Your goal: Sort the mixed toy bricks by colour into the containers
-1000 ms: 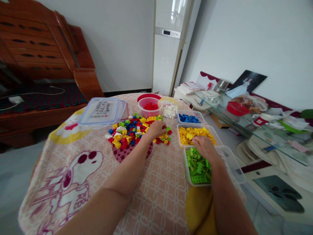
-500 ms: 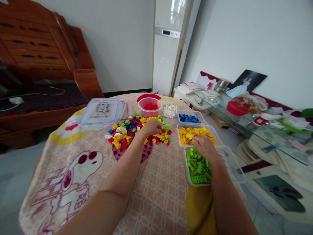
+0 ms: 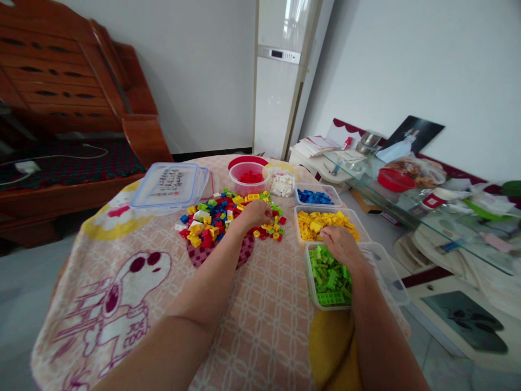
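Observation:
My left hand (image 3: 257, 213) reaches over the right part of a heap of mixed toy building bricks (image 3: 207, 217), its fingers drawn together. Whatever is between those fingertips is too small to make out. My right hand (image 3: 340, 243) hangs over the near edge of a clear box of yellow bricks (image 3: 315, 221), fingers curled in a pinch. I cannot see what, if anything, it holds. Its wrist passes above a box of green bricks (image 3: 329, 274).
Behind the yellow box is a box of blue bricks (image 3: 314, 196). White bricks (image 3: 282, 185) lie beside a round tub (image 3: 249, 184) holding red bricks. Box lids (image 3: 169, 185) rest at the back left. A cluttered glass shelf (image 3: 431, 212) stands right of the table.
My left hand has shifted slightly right and a little lower over the heap. My right hand has stayed practically in place.

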Demonstrator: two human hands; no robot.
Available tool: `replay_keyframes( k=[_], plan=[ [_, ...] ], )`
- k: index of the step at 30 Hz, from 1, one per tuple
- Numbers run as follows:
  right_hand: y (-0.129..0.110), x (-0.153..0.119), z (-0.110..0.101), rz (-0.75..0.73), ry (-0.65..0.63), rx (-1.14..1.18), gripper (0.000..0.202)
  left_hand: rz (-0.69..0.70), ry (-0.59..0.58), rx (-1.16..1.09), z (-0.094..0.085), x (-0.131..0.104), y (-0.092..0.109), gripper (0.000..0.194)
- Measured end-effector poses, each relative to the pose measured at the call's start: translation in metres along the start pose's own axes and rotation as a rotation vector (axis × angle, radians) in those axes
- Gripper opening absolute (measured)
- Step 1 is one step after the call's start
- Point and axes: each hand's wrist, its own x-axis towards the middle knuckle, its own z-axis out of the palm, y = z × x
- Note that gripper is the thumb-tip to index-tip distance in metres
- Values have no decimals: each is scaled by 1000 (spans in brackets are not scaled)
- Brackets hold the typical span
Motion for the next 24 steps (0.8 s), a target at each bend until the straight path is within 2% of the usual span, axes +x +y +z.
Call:
replay_keyframes(
  k=[5,12,16,20,24],
  plan=[
    [0,0,0,-2,-5,-2,35,-17,-30,6,3,-4,8,14],
    [-1,0,0,-6,5,-11,36,-28,98,-23,0,0,1,15],
    [-1,0,-1,-5,1,-9,36,8,146,-186,1,4,1,17],
    [-1,-1,-2,-7,5,-12,36,87,184,-353,10,7,16,15],
    [-2,-1,-2,-4,-1,-16,36,179,153,-411,22,5,41,16]
  ],
)
